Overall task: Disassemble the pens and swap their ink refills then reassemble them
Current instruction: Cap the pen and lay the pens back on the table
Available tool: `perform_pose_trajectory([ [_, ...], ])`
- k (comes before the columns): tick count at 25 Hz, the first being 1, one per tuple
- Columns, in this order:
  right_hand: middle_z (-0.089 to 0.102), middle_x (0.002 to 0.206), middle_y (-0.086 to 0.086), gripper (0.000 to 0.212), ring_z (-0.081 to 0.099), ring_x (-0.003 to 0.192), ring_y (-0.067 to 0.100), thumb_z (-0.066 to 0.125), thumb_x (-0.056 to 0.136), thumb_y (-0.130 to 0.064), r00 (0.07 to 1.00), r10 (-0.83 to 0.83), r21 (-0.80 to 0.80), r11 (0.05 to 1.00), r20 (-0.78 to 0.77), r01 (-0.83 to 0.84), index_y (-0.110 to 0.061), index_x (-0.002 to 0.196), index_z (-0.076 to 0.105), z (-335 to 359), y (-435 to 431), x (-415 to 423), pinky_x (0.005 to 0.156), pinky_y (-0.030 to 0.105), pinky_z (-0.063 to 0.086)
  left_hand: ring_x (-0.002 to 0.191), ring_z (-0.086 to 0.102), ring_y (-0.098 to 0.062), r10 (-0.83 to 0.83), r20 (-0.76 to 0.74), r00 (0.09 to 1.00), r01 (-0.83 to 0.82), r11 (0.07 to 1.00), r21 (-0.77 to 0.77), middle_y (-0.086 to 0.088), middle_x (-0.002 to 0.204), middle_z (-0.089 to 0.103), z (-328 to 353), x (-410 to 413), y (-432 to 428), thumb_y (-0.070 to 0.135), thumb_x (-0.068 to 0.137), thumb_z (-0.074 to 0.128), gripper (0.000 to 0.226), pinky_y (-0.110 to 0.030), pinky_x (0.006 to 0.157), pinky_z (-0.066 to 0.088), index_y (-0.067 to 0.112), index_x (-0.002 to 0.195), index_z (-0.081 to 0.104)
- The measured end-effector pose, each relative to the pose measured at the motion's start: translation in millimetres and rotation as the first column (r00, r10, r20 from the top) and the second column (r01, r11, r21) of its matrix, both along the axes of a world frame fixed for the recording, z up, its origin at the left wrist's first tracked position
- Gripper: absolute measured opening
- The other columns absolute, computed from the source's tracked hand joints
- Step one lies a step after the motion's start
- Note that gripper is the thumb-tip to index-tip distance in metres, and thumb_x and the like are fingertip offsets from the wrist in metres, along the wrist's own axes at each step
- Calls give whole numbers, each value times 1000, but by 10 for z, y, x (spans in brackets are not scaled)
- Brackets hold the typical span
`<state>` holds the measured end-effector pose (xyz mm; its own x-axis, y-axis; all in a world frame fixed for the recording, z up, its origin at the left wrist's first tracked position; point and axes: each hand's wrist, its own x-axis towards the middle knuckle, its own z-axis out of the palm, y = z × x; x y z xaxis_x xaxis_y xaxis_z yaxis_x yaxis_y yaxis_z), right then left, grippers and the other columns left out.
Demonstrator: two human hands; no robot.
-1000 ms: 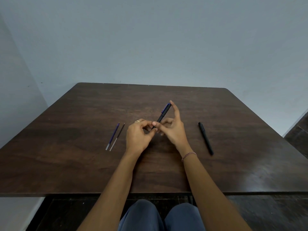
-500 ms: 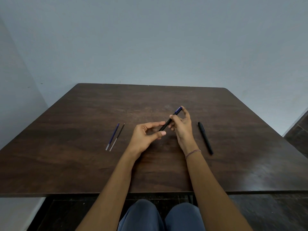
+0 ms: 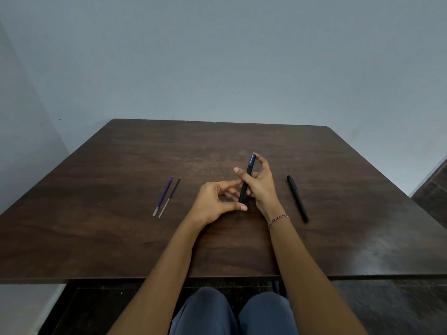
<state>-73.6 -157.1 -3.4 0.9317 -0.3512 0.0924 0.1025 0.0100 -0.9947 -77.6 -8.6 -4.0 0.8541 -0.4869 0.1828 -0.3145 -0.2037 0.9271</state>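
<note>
My right hand (image 3: 262, 187) grips a black pen with a blue clip (image 3: 247, 178), holding it nearly upright above the middle of the dark wooden table (image 3: 121, 233). The thumb and fingers curl round its barrel. My left hand (image 3: 215, 201) hovers just left of the pen's lower end with loosely curled fingers, holding nothing; its fingertips come close to the barrel. A second, all-black pen (image 3: 298, 199) lies on the table to the right of my right hand. A blue refill (image 3: 163, 196) and a black refill (image 3: 169, 197) lie side by side on the left.
A plain grey wall stands behind the table's far edge. My knees in blue trousers (image 3: 232, 313) show under the near edge. Dark floor tiles appear at the right.
The left hand has let go of the pen and drawn back a little. The right hand has turned the pen more upright and shifted it slightly right.
</note>
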Motion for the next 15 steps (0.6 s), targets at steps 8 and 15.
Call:
perform_pose_trajectory([
  [8,54,53,0,58,44,34,9,68,84,-5,1000,-19,8,1000,1,19,-26,125,34,-36,-47,34,34,19,36,76,63,1,-34,26,999,34,999,-1,-1,89,70,-50,18,-15,4,63,83,70,-13,75,50,9,127,56],
  [15,55,64,1,39,52,55,10,49,93,-48,995,-69,-325,945,-65,44,-20,121,49,15,-40,41,49,19,44,78,61,4,-28,105,994,12,989,150,11,91,66,-26,-31,-53,25,56,89,90,-13,75,49,15,136,48],
])
